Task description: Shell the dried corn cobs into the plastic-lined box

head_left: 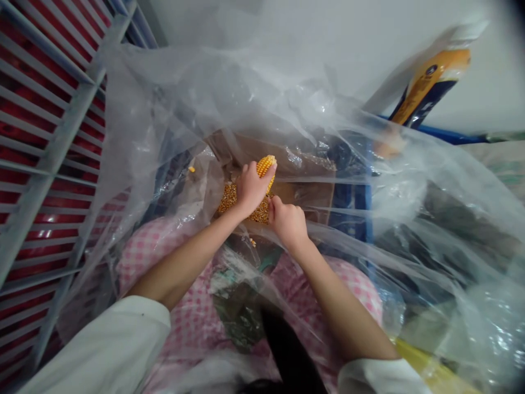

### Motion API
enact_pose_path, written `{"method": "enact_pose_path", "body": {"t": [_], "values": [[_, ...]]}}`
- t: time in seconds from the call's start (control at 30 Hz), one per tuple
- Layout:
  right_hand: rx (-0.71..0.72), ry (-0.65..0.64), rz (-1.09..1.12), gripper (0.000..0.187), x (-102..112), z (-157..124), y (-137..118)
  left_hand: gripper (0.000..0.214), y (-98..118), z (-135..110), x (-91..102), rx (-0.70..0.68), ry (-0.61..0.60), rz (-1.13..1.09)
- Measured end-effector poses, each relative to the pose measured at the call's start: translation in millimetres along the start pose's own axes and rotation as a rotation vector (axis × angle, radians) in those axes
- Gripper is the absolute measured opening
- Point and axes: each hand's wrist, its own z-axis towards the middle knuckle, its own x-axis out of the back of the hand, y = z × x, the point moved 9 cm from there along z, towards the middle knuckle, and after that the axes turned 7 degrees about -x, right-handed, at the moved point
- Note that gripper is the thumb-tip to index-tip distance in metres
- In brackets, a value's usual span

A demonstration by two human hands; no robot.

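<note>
– How many cobs do you count?
– One. A single corn cob [266, 164], yellow, with the left hand [251, 187] wrapped round its lower part, so only the upper end pokes out past the thumb. It sits above the cardboard box [303, 191], right in the middle of the view

– And the other hand?
– The right hand [287, 221] is just beside the left one, curled into a loose fist with the thumb up. I cannot tell whether it grips anything; its palm faces away

– Loose kernels?
– One heap of kernels [228, 200] in the box, partly covered by both hands. One stray kernel [191, 169] lies off to the left on the plastic sheet [172, 93], and a few more sit below the wrists, too small to count

– What is hard to see?
– That clear sheet drapes over nearly everything, so the blue crate [361, 202] behind the box shows only in patches. A pink checked cloth [192, 317] covers the lap, half under plastic. The grey grille [53, 148] on the left is cut off by the edge

– Any writing?
– One orange and blue package [429, 85] stands at the upper right with a small round mark, too blurred to read
</note>
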Motion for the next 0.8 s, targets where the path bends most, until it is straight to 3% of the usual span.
{"method": "enact_pose_path", "body": {"t": [0.1, 0.23, 0.33, 0.4, 0.5, 0.57, 0.67, 0.73, 0.8], "values": [[0.137, 0.001, -0.061, 0.034, -2.4, 2.6, -0.8, 0.036, -3.0, 2.9, -5.3, 0.013, -0.111, 0.052], [0.301, 0.019, -0.048, 0.040, 6.6, 6.2, 7.3, 0.038, -7.3, 4.0, -19.7, 0.062, -0.334, -0.062], [0.325, 0.061, 0.086, 0.046, 20.0, 7.4, 16.7, 0.036, -3.4, 0.1, -32.4, 0.130, -0.519, -0.291], [0.321, 0.089, 0.179, 0.047, 27.5, 6.9, 19.7, 0.033, 2.7, -2.2, -36.6, 0.186, -0.581, -0.492], [0.307, 0.122, 0.284, 0.045, 34.2, 5.0, 18.8, 0.032, 5.1, -11.2, -45.4, 0.380, -0.642, -0.753], [0.246, 0.151, 0.344, 0.044, 36.9, 5.1, 20.5, 0.031, 5.4, -15.8, -49.7, 0.501, -0.601, -0.921], [0.095, 0.200, 0.369, 0.044, 39.4, 5.9, 27.6, 0.032, 0.1, -13.6, -45.6, 0.565, -0.371, -1.068], [0.043, 0.232, 0.345, 0.045, 41.7, 4.8, 28.2, 0.035, -4.1, -13.0, -41.4, 0.560, -0.260, -1.059], [0.019, 0.264, 0.311, 0.045, 44.1, 3.1, 25.9, 0.035, -6.3, -8.4, -31.1, 0.472, -0.138, -0.991]]}}
